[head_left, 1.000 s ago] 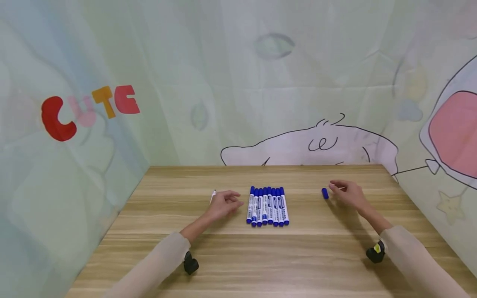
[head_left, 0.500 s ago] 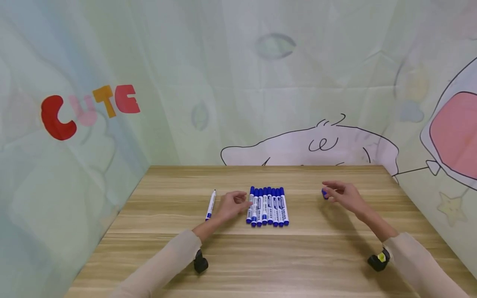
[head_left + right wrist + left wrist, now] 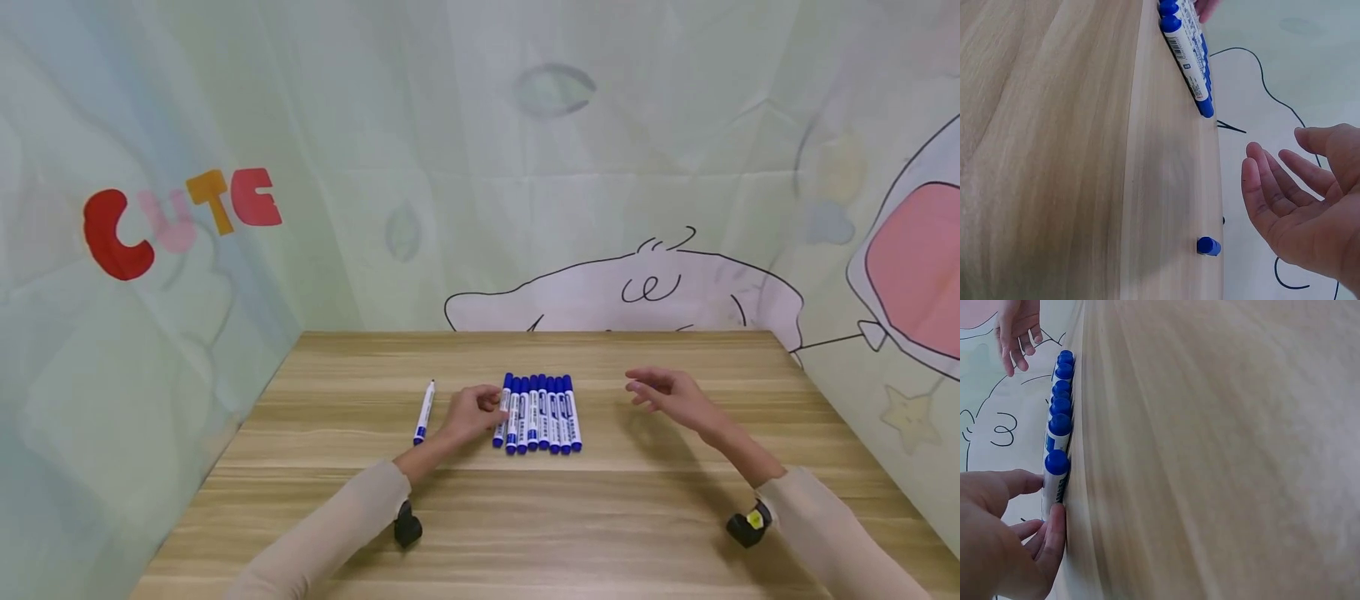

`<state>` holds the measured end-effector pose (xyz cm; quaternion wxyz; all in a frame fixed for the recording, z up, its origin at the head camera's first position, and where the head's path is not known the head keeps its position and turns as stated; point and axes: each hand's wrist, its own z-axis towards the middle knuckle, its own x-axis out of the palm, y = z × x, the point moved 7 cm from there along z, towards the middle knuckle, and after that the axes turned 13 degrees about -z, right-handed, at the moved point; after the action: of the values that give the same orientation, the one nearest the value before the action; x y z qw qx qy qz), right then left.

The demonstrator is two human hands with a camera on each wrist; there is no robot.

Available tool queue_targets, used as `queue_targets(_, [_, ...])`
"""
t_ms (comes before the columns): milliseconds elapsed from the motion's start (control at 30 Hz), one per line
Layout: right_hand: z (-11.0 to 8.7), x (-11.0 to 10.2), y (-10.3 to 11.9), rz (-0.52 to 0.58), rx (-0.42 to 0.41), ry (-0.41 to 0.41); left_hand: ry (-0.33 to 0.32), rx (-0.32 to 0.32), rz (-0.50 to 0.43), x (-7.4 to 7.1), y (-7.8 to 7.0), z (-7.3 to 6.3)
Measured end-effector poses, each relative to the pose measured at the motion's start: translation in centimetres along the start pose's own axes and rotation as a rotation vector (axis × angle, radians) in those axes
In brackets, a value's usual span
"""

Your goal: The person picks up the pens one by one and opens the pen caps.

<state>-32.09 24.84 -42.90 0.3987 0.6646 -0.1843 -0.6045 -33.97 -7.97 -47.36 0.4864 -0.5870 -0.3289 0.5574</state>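
Lone marker (image 3: 425, 412) left of marker row (image 3: 543, 414), cap (image 3: 1209, 246) probably right, all on table (image 3: 525, 525).

Both arms extend forward, angling inward from the lower corners, light sleeves on forearms (left forearm (image 3: 330, 521), right forearm (image 3: 832, 529)). Hand backs show from above. Left grip (image 3: 468, 412): fingers bent, thumb and fingertips pinching, bare left wrist (image 3: 415, 461) roughly in line with forearm. Right grip (image 3: 675, 398): raised in the air, fingers loosely curved, thumb spread away from them; palm side visible in right-wrist view. Right wrist (image 3: 753, 457) bare, fingertips pointing forward and inward.
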Motion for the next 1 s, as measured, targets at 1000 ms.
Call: queue_targets(1000, [0.1, 0.5, -0.1, 0.004, -0.021, 0.011, -0.119, -0.031, 0.223, -2.6, -0.4, -0.4])
